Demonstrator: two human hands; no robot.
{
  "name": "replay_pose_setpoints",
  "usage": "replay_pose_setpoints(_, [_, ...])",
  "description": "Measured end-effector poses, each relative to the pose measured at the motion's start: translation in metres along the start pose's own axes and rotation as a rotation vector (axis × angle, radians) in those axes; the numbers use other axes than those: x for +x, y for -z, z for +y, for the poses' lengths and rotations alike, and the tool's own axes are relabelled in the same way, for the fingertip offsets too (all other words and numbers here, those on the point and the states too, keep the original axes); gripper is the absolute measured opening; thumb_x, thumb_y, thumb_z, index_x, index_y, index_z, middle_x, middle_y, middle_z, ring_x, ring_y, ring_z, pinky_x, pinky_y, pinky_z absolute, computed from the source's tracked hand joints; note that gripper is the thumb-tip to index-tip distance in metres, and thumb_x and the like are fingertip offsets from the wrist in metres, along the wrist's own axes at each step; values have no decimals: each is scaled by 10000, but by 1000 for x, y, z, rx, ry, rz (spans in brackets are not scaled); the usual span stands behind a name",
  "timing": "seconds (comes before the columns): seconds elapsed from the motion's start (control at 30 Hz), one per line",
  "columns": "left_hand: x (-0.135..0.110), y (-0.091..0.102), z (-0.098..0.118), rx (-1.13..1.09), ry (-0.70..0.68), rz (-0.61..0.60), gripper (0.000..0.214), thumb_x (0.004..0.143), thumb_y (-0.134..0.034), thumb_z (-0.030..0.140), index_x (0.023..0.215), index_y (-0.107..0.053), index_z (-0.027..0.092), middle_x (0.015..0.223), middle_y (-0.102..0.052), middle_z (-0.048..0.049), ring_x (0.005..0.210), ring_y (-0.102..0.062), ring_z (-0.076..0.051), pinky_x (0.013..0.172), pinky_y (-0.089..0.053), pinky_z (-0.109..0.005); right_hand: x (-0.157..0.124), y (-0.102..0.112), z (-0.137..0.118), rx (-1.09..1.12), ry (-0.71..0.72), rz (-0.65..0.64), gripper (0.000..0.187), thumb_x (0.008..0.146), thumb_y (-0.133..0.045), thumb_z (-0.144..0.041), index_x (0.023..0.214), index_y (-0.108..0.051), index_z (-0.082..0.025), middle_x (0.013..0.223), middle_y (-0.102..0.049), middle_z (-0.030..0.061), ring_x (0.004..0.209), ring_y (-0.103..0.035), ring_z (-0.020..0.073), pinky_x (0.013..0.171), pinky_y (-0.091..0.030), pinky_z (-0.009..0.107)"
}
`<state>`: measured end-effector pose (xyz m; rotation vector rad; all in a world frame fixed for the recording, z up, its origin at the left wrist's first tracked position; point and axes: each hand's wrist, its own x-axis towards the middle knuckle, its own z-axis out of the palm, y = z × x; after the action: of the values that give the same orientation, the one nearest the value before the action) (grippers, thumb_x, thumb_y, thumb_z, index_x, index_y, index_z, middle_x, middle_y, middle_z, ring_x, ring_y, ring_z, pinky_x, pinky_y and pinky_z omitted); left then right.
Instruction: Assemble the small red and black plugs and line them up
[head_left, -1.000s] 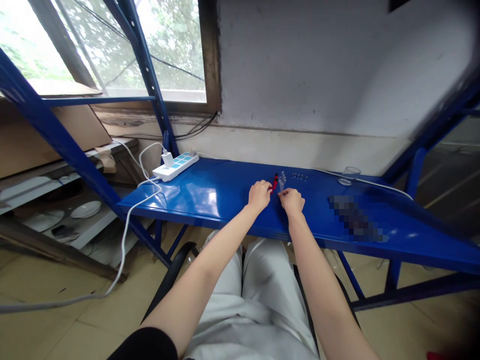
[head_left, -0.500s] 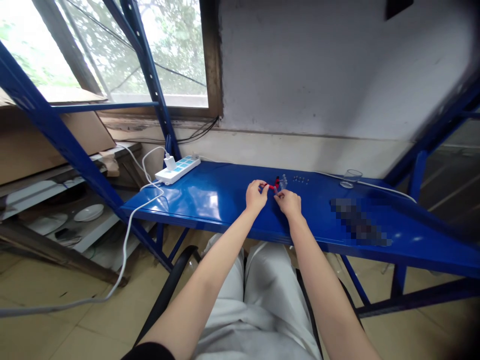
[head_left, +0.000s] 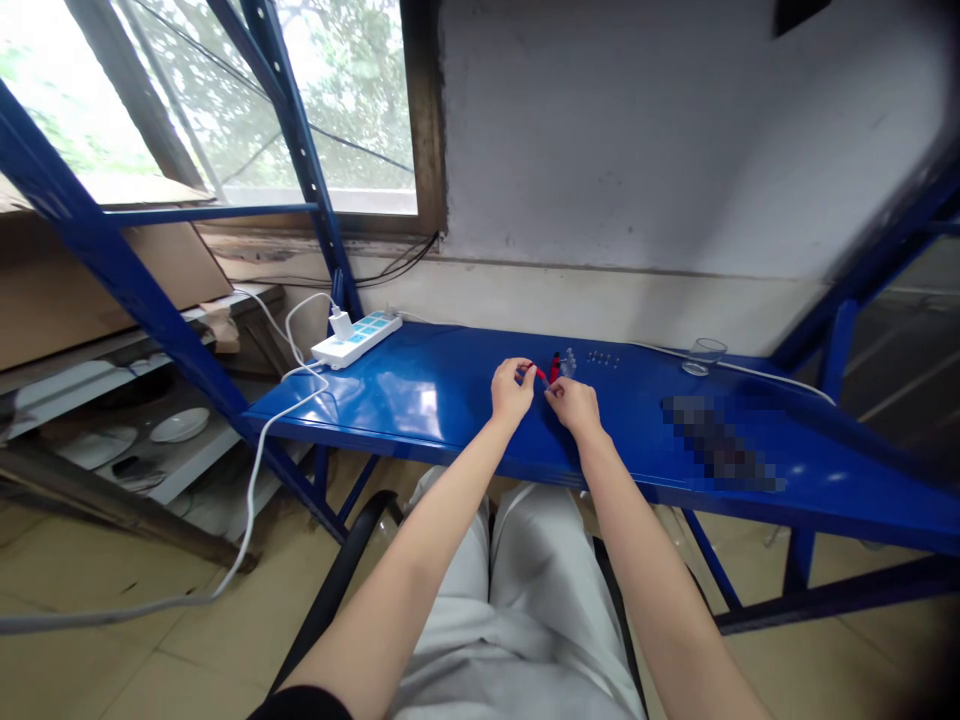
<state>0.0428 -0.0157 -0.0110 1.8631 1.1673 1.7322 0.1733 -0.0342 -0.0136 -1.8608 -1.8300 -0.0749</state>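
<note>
My left hand (head_left: pixel 513 391) is closed in a pinch on a slim red stick-like piece (head_left: pixel 541 373), which slants down to the right. Its lower end meets or lies very near a small clear piece (head_left: pixel 547 386) held in the closed fingertips of my right hand (head_left: pixel 574 404). Both pieces are too small to name more exactly. Just behind my hands a red tube with a dark top (head_left: pixel 555 366) stands on the blue table (head_left: pixel 465 365). Beside it is a cluster of small clear pieces (head_left: pixel 570 358), partly hidden by my right hand.
Several tiny pieces (head_left: pixel 603 359) lie in rows farther right. A clear glass (head_left: pixel 703 357) stands near a white cable at the back. A blurred-out dark object (head_left: pixel 720 445) lies on the right. At the left end is a white power strip (head_left: pixel 358 339) with a plug.
The red piece in my left hand has tipped more steeply downward to the right. My right hand has shifted slightly left, towards my left hand.
</note>
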Motion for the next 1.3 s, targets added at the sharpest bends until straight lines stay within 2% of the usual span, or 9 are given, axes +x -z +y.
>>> replay_pose_setpoints(0.17, [-2, 1, 4, 10, -65, -56, 107, 805, -523, 213, 825, -620, 170, 850, -629, -45, 720, -542, -122, 741, -453, -268, 0, -2, -1, 40, 56, 58, 98, 760, -528, -266, 731, -599, -204, 676, -637, 17, 625, -569, 153, 600, -304, 255])
replay_pose_setpoints(0.33, [-3, -1, 3, 16, -37, -114, 77, 778, -549, 209, 794, -614, 171, 848, -628, -37, 679, -532, -113, 723, -451, -262, -1, -4, -1, 130, 101, 139, 166, 783, -501, -322, 740, -605, -200, 627, -604, 9, 567, -537, 136, 586, -302, 249])
replay_pose_setpoints(0.63, [-3, -6, -4, 6, 33, -119, 114, 795, -527, 249, 852, -586, 170, 875, -624, -39, 658, -537, -99, 700, -449, -243, -1, -2, -3, 242, 180, 205, 231, 800, -478, -361, 721, -610, -188, 553, -542, 1, 508, -477, 118, 549, -289, 241])
replay_pose_setpoints(0.93, [1, -3, -4, -1, 247, -239, 146, 743, -575, 290, 703, -600, 152, 740, -642, -23, 608, -532, -106, 620, -418, -234, -1, -1, -5, 270, 271, 242, 204, 806, -475, -300, 683, -583, -179, 531, -479, -13, 492, -425, 107, 542, -271, 242])
replay_pose_setpoints(1.17, [4, -3, -9, -55, 257, -301, 163, 702, -599, 289, 691, -635, 131, 701, -654, -37, 627, -557, -121, 636, -429, -245, -1, -1, -4, 237, 286, 233, 180, 794, -459, -252, 671, -569, -178, 542, -477, -7, 499, -415, 112, 557, -268, 247])
replay_pose_setpoints(1.3, [12, 4, -14, -79, 204, -397, 204, 698, -600, 316, 700, -657, 120, 678, -649, -35, 655, -566, -129, 650, -429, -246, -1, 1, -5, 223, 297, 217, 180, 794, -460, -259, 670, -562, -179, 545, -476, -10, 514, -432, 114, 586, -286, 250])
